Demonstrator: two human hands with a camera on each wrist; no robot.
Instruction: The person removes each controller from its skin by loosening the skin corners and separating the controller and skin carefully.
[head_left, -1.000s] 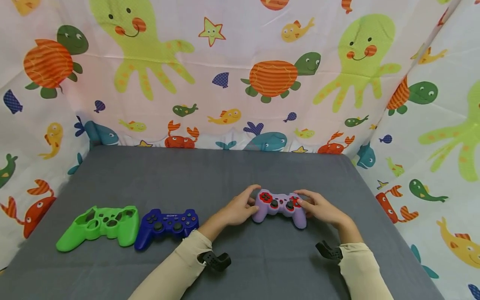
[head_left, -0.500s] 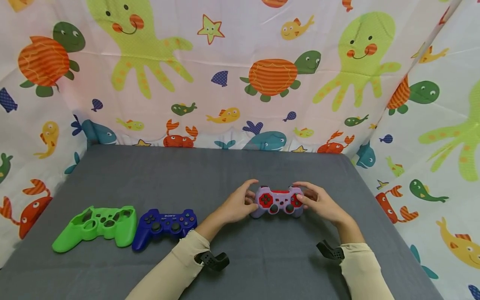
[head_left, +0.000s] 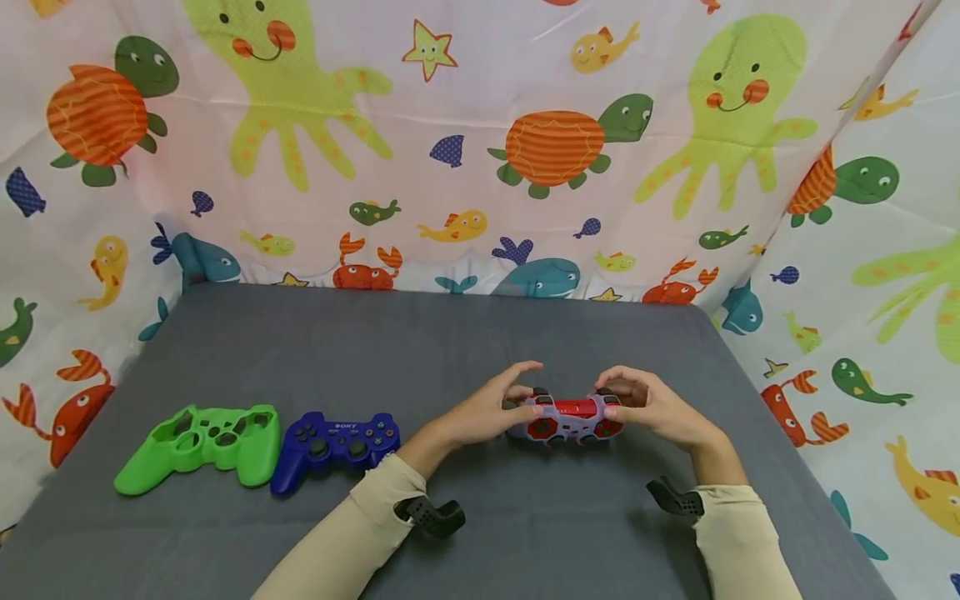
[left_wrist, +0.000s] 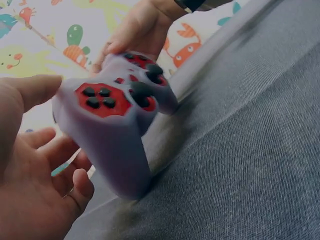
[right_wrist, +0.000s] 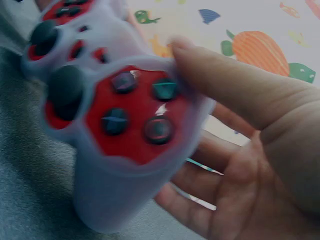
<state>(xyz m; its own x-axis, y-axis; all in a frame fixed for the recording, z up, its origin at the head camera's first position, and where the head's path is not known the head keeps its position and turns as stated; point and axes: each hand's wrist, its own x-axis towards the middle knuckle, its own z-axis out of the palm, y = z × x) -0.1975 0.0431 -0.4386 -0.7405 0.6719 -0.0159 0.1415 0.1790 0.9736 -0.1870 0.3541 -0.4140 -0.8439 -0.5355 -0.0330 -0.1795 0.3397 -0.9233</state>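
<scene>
A red game controller [head_left: 576, 408] in a lilac sleeve is tipped up on its grips on the grey cloth, its top edge facing the head camera. My left hand [head_left: 483, 410] holds its left end, thumb on the upper corner, index finger stretched out past it. At the other end my right hand [head_left: 652, 408] pinches the corner, thumb on the front and fingers behind. In the left wrist view the D-pad side of the controller [left_wrist: 107, 130] shows, one grip touching the cloth. The right wrist view shows its round buttons and black thumbsticks [right_wrist: 65, 87] close up.
A blue controller [head_left: 333, 450] lies to the left, close to my left forearm. Beside it is a bright green controller sleeve [head_left: 206, 446] with open cutouts. A curtain [head_left: 465, 183] printed with sea animals closes off the back and sides of the grey table [head_left: 360, 333].
The lilac-sleeved controller has gone from lying face up to tipped up on its grips, its face turned towards me. Both hands have stayed at its ends, thumbs now on its upper corners.
</scene>
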